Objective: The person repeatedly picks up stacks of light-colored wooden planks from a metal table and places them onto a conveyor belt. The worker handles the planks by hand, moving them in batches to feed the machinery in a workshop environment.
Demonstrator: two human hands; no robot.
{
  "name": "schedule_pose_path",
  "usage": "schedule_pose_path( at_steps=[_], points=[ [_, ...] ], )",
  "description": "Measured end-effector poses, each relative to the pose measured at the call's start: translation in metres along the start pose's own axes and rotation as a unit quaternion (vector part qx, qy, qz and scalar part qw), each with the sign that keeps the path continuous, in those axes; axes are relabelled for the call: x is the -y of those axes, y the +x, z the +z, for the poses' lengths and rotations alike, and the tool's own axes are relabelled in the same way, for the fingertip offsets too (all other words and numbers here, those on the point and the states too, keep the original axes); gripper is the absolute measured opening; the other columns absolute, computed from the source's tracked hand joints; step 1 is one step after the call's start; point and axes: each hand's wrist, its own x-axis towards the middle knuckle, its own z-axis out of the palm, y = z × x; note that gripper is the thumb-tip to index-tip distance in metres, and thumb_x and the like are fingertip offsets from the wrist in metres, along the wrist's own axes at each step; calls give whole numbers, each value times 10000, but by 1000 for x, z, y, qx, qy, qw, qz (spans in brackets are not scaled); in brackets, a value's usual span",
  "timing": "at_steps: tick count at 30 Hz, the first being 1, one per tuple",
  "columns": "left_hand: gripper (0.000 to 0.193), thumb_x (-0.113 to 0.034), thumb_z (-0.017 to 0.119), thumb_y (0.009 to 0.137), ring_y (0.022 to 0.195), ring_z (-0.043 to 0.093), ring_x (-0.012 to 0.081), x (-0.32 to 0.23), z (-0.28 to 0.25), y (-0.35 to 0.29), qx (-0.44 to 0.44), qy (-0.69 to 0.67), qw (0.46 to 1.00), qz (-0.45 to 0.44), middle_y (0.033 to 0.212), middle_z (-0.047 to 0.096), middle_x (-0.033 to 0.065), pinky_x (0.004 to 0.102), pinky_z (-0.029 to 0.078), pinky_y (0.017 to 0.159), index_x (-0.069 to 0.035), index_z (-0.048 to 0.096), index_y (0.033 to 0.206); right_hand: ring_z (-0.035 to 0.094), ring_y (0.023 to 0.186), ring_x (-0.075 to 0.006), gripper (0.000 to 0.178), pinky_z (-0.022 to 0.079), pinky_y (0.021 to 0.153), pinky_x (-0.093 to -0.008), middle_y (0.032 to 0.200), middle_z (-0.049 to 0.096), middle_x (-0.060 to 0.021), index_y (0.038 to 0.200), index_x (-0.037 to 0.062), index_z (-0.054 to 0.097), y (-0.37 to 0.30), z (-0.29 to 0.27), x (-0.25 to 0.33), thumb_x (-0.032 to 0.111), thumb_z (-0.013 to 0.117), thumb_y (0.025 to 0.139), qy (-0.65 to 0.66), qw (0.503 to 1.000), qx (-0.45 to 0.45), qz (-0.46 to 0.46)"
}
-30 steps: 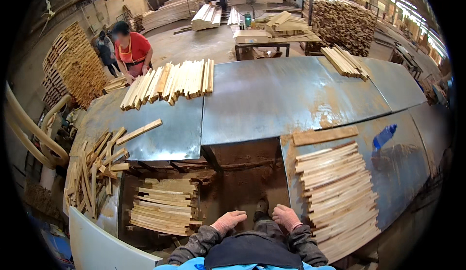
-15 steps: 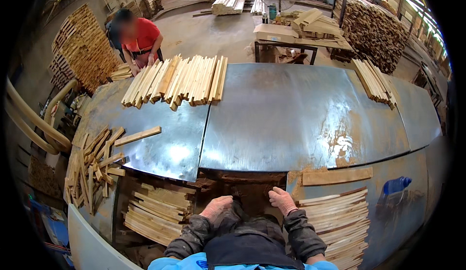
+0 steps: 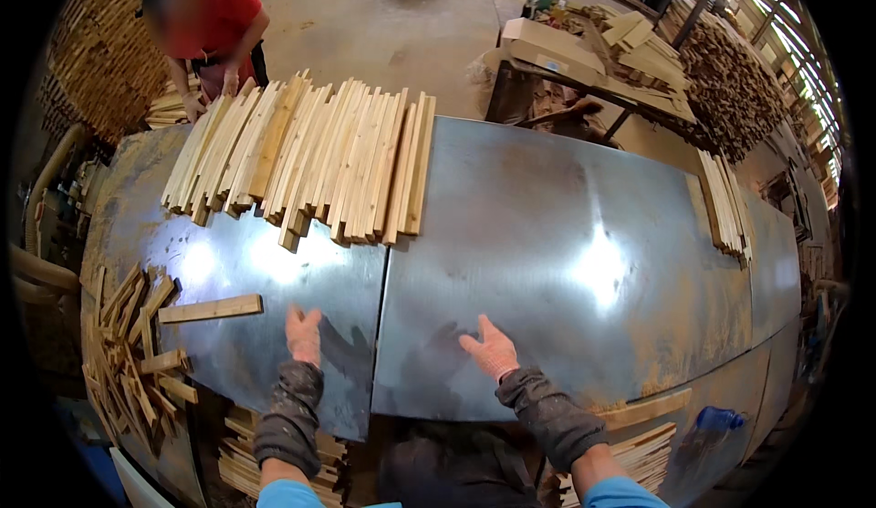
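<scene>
My left hand (image 3: 304,335), in a pale pink glove, reaches over the metal tabletop (image 3: 511,234) with thumb and fingers apart and nothing held. To its left lies a single short wooden strip (image 3: 211,308). My right hand (image 3: 491,347), gloved alike, is also empty over the metal, its thumb spread from its fingers. Beyond both hands, a wide row of light wooden strips (image 3: 338,161) lies side by side across the far left of the table. Neither hand touches the strips.
A jumbled heap of short offcuts (image 3: 132,362) covers the table's left end. Stacked strips (image 3: 639,458) lie near my right forearm, by a blue bottle (image 3: 719,418). A co-worker in a red shirt (image 3: 228,15) stands at the far left. More strips (image 3: 724,202) lie far right.
Both my hands have moved forward from close to my body to over the metal tabletop, and their fingers have spread. The view has shifted toward the row of strips.
</scene>
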Motion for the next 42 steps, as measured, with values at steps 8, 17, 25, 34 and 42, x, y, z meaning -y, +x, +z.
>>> schedule_pose_path(
  at_steps=[8,17,25,34,42],
  points=[
    [1098,-150,866,892,1533,414,348,-100,15,210,-22,-103,994,12,1702,352,268,434,338,1265,30,160,1714,418,1523,-468,876,348,1262,-502,1625,484,-292,1646,2,399,206,27,102,544,648,1004,-81,990,-98,-66],
    [1040,-172,937,771,1312,608,313,-113,8,293,-16,-15,998,55,1459,609,200,408,492,1130,34,370,1618,530,1436,-417,745,403,1223,-478,1512,601,-254,1646,-8,392,287,101,158,362,652,1053,-54,961,-230,-141],
    [688,-165,901,812,1022,653,204,-104,8,263,26,-89,995,43,1194,681,87,385,578,898,-6,537,1374,626,920,-136,664,548,798,-319,1020,686,-60,1572,-100,418,309,67,182,80,692,994,324,930,-160,-68],
    [918,-539,762,904,1301,622,399,-175,40,296,68,214,971,88,1408,635,290,454,494,1105,59,469,1535,638,1283,-254,608,480,1123,-370,1425,673,-187,1535,-74,516,360,19,147,211,699,1029,223,962,-41,-154],
    [1182,-666,836,804,1467,501,409,-206,88,302,-46,317,947,1,1574,509,277,481,445,1197,13,329,1628,514,1449,-427,843,389,1228,-454,1569,531,-290,1605,-64,425,400,56,169,429,741,1000,41,972,-220,-71]
  ],
)
